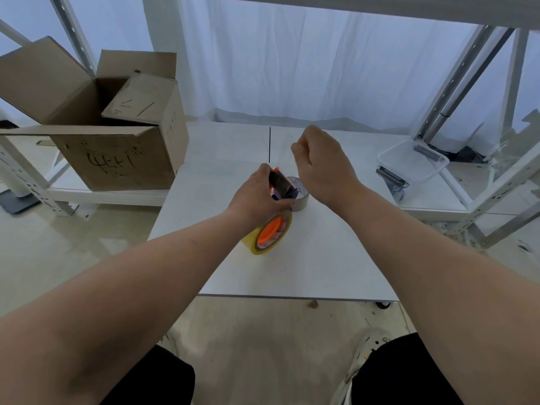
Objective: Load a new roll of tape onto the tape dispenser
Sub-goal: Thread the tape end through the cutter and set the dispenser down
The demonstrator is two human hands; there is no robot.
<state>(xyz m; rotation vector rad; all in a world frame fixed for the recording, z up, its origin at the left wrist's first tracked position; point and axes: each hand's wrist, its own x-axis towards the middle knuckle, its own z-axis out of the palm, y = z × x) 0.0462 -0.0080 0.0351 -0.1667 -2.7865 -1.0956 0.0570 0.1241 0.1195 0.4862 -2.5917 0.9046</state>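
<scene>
My left hand [257, 194] grips a hand-held tape dispenser [280, 185] with a toothed metal blade, held just above the white table [321, 258]. A yellow tape roll [268, 235] sits on the dispenser's orange hub, low and toward me. My right hand [321, 162] is up beyond the blade with its fingers pinched together; a faint clear strip of tape seems to run from the blade to those fingers. A second, greyish tape roll [301, 194] lies flat on the table behind the dispenser, partly hidden by it.
An open cardboard box [117, 147] stands on a low shelf at the left. A clear plastic tub [415, 162] sits on the right shelf beside metal rack posts [455, 83]. White curtains hang behind. My knees and a shoe show below the table edge.
</scene>
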